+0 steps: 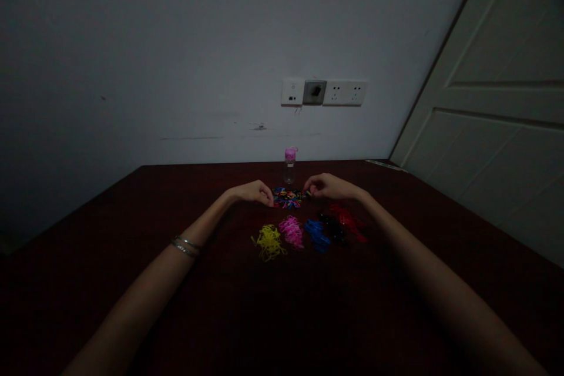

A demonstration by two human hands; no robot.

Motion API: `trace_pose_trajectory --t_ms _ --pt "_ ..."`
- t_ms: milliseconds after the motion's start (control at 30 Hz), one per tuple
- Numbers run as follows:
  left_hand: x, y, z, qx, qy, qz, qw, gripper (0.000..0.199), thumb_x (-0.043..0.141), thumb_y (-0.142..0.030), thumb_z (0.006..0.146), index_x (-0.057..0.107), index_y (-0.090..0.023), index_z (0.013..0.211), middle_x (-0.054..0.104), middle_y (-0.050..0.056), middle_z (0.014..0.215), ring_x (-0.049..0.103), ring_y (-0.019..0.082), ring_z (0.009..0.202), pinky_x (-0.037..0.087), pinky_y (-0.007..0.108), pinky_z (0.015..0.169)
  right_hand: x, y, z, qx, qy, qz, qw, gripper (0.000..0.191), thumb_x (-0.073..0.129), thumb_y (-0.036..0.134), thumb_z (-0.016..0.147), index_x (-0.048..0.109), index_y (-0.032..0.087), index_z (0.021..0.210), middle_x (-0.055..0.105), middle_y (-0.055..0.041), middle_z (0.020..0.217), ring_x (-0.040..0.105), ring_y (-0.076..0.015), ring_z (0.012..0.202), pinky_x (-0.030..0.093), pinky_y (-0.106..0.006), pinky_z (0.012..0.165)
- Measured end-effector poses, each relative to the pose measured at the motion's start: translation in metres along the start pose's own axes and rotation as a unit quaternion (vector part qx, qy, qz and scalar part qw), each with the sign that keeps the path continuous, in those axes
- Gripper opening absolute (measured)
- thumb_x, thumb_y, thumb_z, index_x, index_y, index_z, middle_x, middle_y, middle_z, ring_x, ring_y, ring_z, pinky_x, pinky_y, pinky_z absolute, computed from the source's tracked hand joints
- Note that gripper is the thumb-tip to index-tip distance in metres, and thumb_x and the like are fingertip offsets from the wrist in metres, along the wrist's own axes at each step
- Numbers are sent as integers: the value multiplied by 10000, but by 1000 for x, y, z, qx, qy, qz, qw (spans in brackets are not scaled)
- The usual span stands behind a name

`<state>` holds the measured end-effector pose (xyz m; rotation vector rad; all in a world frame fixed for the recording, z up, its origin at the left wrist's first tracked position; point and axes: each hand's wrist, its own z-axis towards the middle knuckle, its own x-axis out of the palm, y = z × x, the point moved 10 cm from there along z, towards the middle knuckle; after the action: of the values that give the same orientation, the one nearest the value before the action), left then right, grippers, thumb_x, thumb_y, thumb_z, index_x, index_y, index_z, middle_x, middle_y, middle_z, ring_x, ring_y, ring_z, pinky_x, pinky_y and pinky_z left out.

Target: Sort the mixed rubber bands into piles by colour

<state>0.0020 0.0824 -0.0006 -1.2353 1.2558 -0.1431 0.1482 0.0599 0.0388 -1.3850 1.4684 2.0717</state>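
A mixed pile of small coloured bands (288, 197) lies on the dark red table (198, 305). My left hand (258, 192) is at the pile's left edge, its fingers curled together; what they hold, if anything, is too small to tell. At the right edge, my right hand (324, 186) has its fingertips pinched, and their contents cannot be made out. Nearer to me are separate heaps: yellow (269, 242), pink (291, 231), blue (317, 235), black (335, 229) and red (349, 222).
Behind the mixed pile stands a clear bottle (289, 173) with a pink cap. A pale wall with sockets (345, 93) rises beyond the table's back edge, and a panelled door (493, 106) is at the right.
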Motion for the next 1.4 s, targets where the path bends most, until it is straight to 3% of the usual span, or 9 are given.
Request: trace_pose_trajectory --t_ms 267,433,567,767,933,1100,1233,1400 --pt "14 -23 4 35 9 10 999 211 640 -299 613 680 -123 722 474 -32 489 328 54 464 221 216 480 -2 7 0 -13 12 20 1000 324 497 118 638 601 133 945 567 -15 700 474 -97 606 380 -217 553" --pt "21 -37 13 50 -38 -6 998 202 626 -289 636 672 -115 728 432 -38 477 306 51 463 203 220 472 -20 -4 -11 13 3 33 999 300 507 132 648 598 131 933 581 -25 722 489 -100 616 394 -226 574" --pt "26 -51 17 69 -66 -46 994 188 621 -273 641 664 -106 714 486 -16 532 332 54 489 230 211 474 -31 -19 -24 41 15 30 999 287 520 155 651 603 129 925 604 -38 746 511 -110 624 405 -236 577" --pt "22 -50 18 69 -97 -71 990 160 618 -227 636 666 -104 725 553 11 593 405 66 523 285 200 492 -33 -44 -37 91 53 19 994 277 563 192 639 619 142 905 631 -40 744 538 -126 628 416 -250 570" --pt "21 -48 24 73 -120 -64 988 157 601 -218 650 666 -98 727 561 20 593 412 67 511 291 200 487 -39 -42 -40 84 59 31 994 275 569 195 651 611 147 918 634 -41 763 544 -124 643 414 -244 574" --pt "40 -69 52 113 -116 -10 987 152 598 -210 640 673 -93 702 568 27 601 406 72 519 298 203 490 -51 -27 -44 78 40 33 996 271 557 192 661 608 151 924 631 -40 797 536 -119 665 406 -239 589" --pt "58 -85 84 108 -128 48 985 154 592 -195 628 682 -101 711 566 14 571 418 79 502 304 208 484 -55 -15 -47 68 41 34 996 267 565 203 669 605 144 926 622 -35 776 530 -117 662 404 -238 594" --pt "75 -103 106 121 -128 49 983 175 566 -174 637 694 -100 729 594 21 595 451 85 515 345 215 534 -58 -10 -52 64 35 14 997 261 566 209 666 608 144 915 614 -31 763 523 -119 662 397 -239 590"
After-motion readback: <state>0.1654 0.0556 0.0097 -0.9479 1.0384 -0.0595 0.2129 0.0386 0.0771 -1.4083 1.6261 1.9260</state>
